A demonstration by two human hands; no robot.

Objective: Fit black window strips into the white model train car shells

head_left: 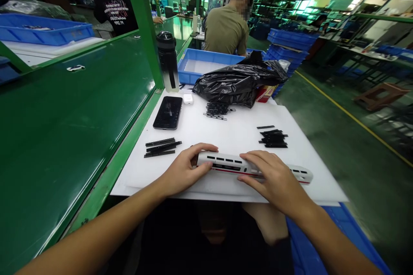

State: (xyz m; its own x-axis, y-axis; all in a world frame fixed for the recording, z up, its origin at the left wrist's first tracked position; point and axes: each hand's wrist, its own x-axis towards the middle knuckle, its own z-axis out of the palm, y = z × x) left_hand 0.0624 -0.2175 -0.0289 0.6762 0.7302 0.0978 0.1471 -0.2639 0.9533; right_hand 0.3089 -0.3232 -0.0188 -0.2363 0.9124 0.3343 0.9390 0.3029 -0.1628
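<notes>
From here I see the left hand (183,169) and right hand (276,176) clamped on a white toy train (226,163), apparently steadying it, the next move likely calling for even pressure.

Near the front edge of the bench (196,135), the toy train (227,160) looks like smooth, glossy hard plastic. The bench top resembles smooth plastic sheet with a faint sheen. Toward its left edge, the flat strips (164,148) look like low-sheen plastic. By the far left corner, the smartphone (168,113) has a glossy, glass-like face. Along the far edge, the bag (235,81) is crinkled, shiny plastic film; the tray (189,77) is smooth moulded plastic.
</notes>
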